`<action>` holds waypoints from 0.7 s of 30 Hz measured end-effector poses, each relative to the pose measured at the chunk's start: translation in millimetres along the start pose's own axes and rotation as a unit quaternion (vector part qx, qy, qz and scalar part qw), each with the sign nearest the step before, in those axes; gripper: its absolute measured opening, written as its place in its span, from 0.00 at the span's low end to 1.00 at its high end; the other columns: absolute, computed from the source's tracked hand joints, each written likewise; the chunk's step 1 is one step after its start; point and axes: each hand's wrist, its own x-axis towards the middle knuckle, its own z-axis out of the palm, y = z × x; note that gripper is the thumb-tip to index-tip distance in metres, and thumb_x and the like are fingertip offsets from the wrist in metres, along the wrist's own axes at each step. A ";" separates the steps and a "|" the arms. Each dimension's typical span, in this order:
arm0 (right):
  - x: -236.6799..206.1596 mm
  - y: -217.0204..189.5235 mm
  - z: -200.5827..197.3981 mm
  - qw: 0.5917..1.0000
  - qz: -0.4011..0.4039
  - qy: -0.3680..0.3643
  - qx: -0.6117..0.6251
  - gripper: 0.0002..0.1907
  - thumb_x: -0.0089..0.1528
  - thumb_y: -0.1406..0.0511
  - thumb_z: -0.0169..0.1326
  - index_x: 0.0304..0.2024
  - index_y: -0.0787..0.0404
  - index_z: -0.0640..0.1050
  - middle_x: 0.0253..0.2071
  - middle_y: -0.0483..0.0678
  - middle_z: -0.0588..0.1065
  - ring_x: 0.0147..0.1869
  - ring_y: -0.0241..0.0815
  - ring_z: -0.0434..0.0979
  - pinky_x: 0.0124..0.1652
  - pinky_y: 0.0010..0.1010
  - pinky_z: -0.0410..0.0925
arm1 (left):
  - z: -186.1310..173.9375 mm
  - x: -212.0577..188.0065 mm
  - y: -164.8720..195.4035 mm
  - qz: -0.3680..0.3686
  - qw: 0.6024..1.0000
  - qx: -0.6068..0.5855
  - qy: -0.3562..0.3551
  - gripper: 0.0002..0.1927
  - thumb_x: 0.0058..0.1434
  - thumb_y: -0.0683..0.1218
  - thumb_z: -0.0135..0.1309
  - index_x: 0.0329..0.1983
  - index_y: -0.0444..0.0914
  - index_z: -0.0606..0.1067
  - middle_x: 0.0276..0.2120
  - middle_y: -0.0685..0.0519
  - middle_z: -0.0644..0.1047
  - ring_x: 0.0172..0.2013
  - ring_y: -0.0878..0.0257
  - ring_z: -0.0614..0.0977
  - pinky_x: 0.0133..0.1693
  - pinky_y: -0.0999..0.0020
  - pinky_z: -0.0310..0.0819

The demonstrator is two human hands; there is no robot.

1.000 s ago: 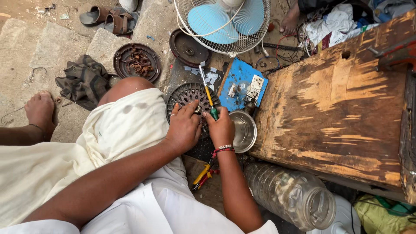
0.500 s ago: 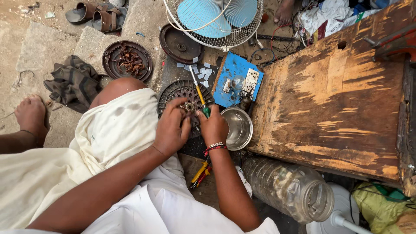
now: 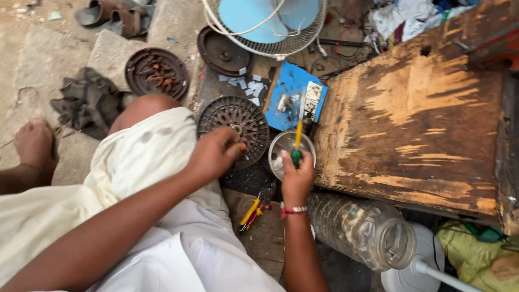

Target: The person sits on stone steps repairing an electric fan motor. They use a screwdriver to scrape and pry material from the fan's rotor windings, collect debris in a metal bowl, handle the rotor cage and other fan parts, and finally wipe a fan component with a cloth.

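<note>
Two hands work low over the floor in the head view. The left hand rests its curled fingers on a dark round grille, seemingly pinning it steady against the knee. The right hand is clenched around the green handle of a screwdriver, whose yellow shaft points away over a small steel bowl just beyond the knuckles; what the bowl holds is unclear. Beside the right wrist lie pliers and a clear plastic jar on its side. Farther off, a rusty dish holds small brown parts.
</note>
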 end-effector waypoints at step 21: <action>-103.4 -5.5 -56.6 0.962 0.072 -0.229 -0.129 0.17 0.62 0.62 0.60 0.49 0.65 0.76 0.34 0.47 0.79 0.35 0.34 0.77 0.34 0.27 0.70 | -28.3 27.1 -12.1 0.074 0.918 0.324 -0.215 0.59 0.38 0.59 0.74 0.72 0.46 0.58 0.74 0.43 0.50 0.73 0.41 0.51 0.66 0.34 0.44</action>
